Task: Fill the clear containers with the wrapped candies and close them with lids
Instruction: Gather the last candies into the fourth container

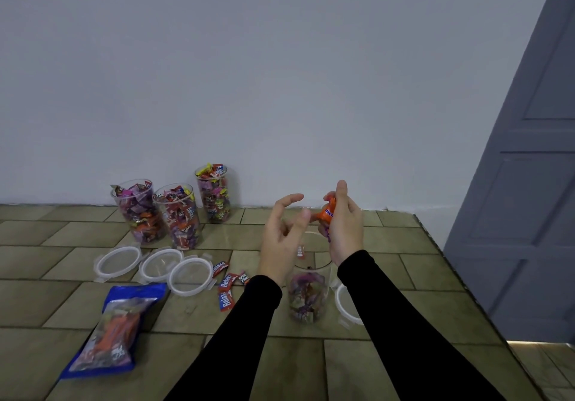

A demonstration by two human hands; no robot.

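A clear container, partly filled with wrapped candies, stands on the tiled surface between my forearms. One red candy is falling into its mouth. Above it my right hand grips a bunch of orange and purple candies. My left hand hovers beside it, fingers loosely spread and holding nothing. Three full containers stand by the wall. Three clear lids lie in front of them. A fourth lid lies right of the open container, partly hidden by my right sleeve.
A blue candy bag lies at the lower left. A few loose red candies lie between the lids and my left sleeve. A white wall stands behind; a grey door is at the right past the surface's edge.
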